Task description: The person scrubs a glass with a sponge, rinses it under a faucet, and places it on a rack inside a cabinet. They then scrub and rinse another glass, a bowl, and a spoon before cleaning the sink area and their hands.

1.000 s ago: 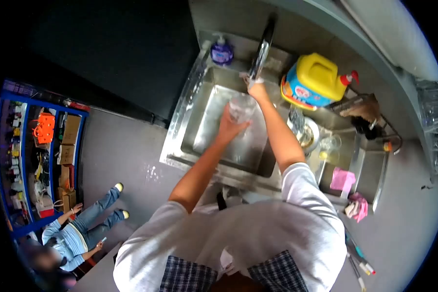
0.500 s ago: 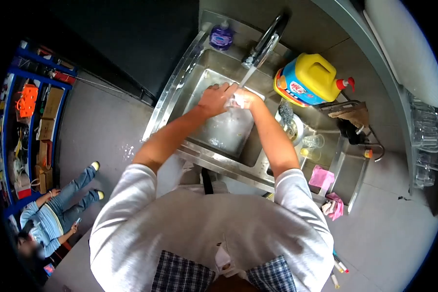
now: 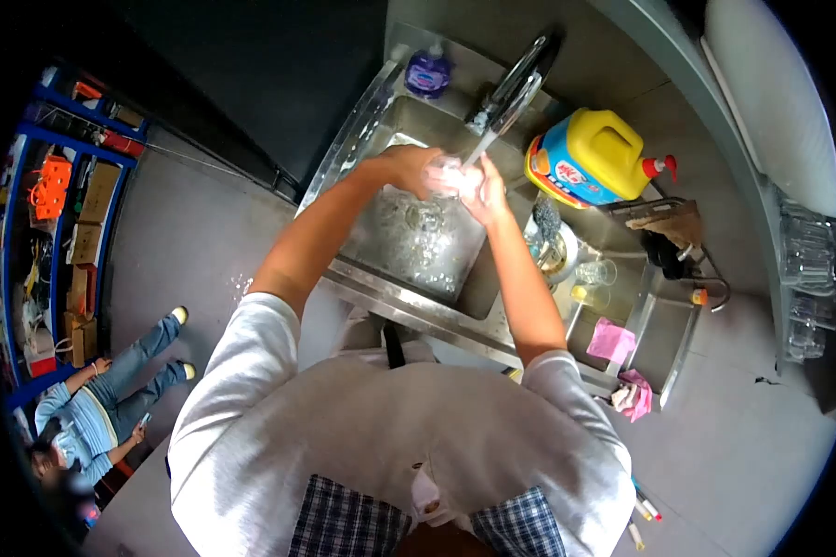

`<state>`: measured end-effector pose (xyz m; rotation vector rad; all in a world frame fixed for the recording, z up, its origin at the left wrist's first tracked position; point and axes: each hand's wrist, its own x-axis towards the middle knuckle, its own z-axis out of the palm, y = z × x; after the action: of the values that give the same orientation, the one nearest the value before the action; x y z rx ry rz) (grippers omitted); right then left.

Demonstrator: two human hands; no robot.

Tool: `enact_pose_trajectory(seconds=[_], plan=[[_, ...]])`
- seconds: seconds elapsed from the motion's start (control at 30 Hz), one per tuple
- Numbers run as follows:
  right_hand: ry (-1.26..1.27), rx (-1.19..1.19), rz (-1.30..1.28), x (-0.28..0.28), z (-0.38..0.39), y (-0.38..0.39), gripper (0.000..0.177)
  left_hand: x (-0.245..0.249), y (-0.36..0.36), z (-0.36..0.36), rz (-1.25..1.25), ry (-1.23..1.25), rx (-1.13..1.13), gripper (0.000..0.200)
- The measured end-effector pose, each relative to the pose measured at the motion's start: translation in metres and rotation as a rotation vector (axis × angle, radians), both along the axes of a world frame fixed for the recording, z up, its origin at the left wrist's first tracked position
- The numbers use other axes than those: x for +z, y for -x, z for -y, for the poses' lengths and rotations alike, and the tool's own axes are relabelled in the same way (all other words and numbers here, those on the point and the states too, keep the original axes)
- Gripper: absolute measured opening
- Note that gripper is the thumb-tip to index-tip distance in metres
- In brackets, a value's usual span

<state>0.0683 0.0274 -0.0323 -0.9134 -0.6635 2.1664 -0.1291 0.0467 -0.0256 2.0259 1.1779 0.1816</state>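
We hold a clear glass [image 3: 444, 174] just below the tap [image 3: 515, 93], in its stream of water [image 3: 480, 148]. Our left hand [image 3: 407, 169] curls its fingers around the glass's left side; our right hand [image 3: 489, 197] has its fingers raised along the other side, but blur and glare hide how firmly they touch. Held over the basin, the glass probably sheds its water straight into the steel sink [image 3: 409, 306], whose wet bottom glitters nearer us than the tap.

The purple bottle [image 3: 427, 74] stands left of the tap and the yellow jug [image 3: 607, 144] right of it, both seemingly kept within our reach. Beyond the jug's near side, farther right from the tap, are a scrubber [image 3: 546, 215], a white bowl [image 3: 567, 252], a clear tumbler [image 3: 596, 271] and a pink cloth [image 3: 611, 340]. Far left of the tap, across the grey floor [image 3: 195, 223], we see blue shelves [image 3: 65, 137] and another person [image 3: 85, 414].
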Motion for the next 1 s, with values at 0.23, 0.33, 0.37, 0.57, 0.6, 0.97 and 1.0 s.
enact_pose_trajectory(seconds=[0.23,0.33,0.37,0.57,0.6,0.97,1.0], plan=[[-0.813,-0.157,0.928,-0.015,0.008,0.006,0.025,-0.031,-0.007,-0.01,0.442,0.316,-0.025,0.069],[-0.908,-0.335,1.108,-0.016,0.005,-0.002,0.025,-0.021,-0.018,0.005,0.681,0.783,0.095,0.053],[-0.922,-0.388,1.168,-0.023,-0.002,-0.006,0.024,-0.014,-0.025,0.015,0.726,0.918,0.191,0.048],[-0.704,-0.589,0.92,-0.034,-0.011,0.02,0.057,-0.099,-0.075,0.024,1.276,0.811,0.648,0.047],[-0.548,-0.551,0.746,-0.043,-0.011,0.013,0.062,-0.095,-0.083,0.025,1.292,0.717,0.641,0.05],[-0.294,-0.19,0.469,-0.009,0.049,-0.015,0.077,-0.036,-0.085,0.03,1.584,0.831,0.887,0.07],[-0.302,-0.177,0.479,-0.013,0.047,-0.017,0.076,-0.051,-0.083,0.02,1.549,0.732,0.822,0.066]])
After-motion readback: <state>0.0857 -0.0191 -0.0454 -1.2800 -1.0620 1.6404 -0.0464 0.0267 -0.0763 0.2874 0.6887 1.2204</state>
